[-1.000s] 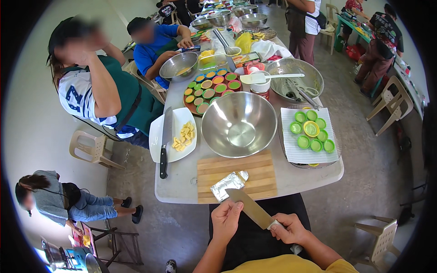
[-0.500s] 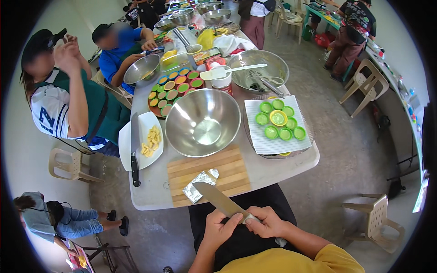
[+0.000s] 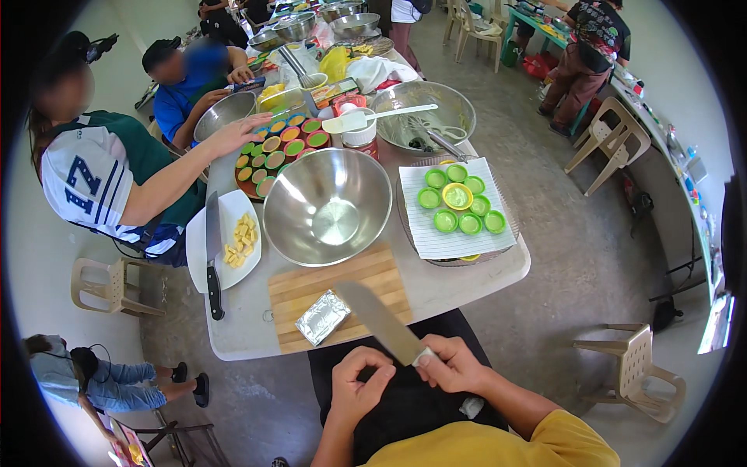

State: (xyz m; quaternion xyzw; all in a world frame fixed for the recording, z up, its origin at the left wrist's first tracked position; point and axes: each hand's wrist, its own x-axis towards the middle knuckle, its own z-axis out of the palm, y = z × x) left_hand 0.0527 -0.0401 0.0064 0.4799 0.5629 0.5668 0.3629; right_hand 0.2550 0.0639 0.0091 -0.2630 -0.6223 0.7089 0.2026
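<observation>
Pale walls (image 3: 50,268) left and right, grey concrete floor (image 3: 576,265). White table (image 3: 459,284) centre; teal table (image 3: 554,33) upper right. Beige plastic chairs (image 3: 638,358) left side, upper right, lower right.

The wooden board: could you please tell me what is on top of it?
On the wooden board lies a foil packet. The wood beneath it and the packet's contents cannot be seen. The knife in the right hand hides another part of the board.
</observation>
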